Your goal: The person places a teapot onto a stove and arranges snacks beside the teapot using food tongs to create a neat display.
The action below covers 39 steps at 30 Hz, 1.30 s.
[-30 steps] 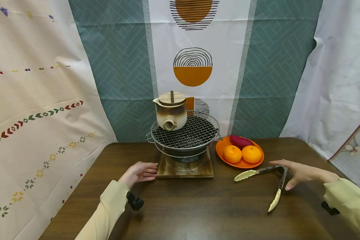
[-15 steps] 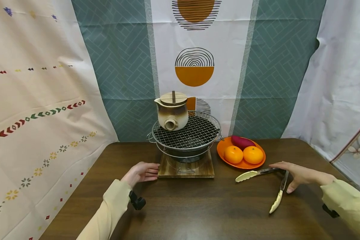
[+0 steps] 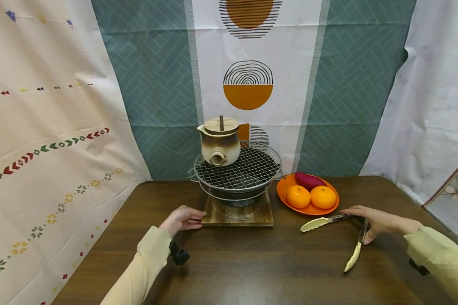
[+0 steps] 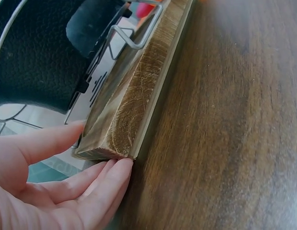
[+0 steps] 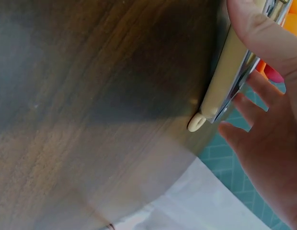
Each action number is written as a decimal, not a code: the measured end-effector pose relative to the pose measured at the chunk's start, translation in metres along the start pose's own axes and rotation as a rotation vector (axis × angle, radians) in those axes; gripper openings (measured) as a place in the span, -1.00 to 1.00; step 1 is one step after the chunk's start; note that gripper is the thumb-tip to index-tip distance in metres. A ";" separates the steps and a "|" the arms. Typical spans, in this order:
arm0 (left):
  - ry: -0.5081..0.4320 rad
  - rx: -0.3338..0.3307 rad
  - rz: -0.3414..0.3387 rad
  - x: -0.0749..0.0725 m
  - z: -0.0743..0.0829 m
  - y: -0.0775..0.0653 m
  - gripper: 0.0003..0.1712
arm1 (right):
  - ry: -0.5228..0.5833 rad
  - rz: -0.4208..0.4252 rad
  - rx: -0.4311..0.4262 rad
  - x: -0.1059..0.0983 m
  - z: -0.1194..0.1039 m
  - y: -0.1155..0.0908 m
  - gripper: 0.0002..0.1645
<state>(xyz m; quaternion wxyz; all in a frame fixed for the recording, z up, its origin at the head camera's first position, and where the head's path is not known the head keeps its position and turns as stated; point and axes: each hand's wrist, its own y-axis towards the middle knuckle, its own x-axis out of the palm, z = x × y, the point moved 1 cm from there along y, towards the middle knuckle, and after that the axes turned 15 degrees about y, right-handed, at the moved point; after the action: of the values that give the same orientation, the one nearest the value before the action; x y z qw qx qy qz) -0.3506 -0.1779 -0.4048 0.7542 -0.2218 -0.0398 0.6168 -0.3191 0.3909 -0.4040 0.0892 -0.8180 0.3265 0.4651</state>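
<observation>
A wooden board (image 3: pixel 255 216) carries the round grill (image 3: pixel 238 192) with its wire mesh. My left hand (image 3: pixel 181 220) is at the board's left edge; in the left wrist view its thumb (image 4: pixel 55 139) lies at the upper edge and the fingertips against the lower one. My right hand (image 3: pixel 381 222) spans the spread metal tongs (image 3: pixel 362 231), which have pale tips. Its thumb touches the near arm, and the index finger reaches to the far arm. Other fingers curl behind the tongs in the right wrist view, apart from them.
A clay teapot (image 3: pixel 220 148) with a wooden lid stands on the left of the mesh. Right of the grill, an orange plate (image 3: pixel 309 210) holds two oranges (image 3: pixel 323 197) and a purple sweet potato (image 3: pixel 309 181). Patterned cloths (image 3: pixel 160 106) hang behind the brown table (image 3: pixel 252 262).
My right thumb and fingers have drawn closer onto the tongs, and the thumb now meets the near arm. My left hand stays at the board's edge. The head view has shifted slightly.
</observation>
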 end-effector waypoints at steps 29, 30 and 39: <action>0.054 0.019 0.030 0.004 -0.001 0.007 -0.56 | -0.203 0.107 -0.124 -0.002 -0.003 0.002 -0.03; 0.053 0.018 0.030 0.004 -0.001 0.007 -0.56 | -0.201 0.119 -0.113 -0.002 -0.006 0.003 -0.04; 0.060 0.033 0.034 0.003 -0.002 0.009 -0.55 | -0.224 0.283 -0.054 -0.009 -0.027 0.006 -0.03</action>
<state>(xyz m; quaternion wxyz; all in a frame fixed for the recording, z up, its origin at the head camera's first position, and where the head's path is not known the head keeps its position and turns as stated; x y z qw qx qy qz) -0.3574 -0.1749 -0.4106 0.7480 -0.2285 -0.0030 0.6231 -0.3076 0.3783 -0.3807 0.0368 -0.7092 0.4136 0.5697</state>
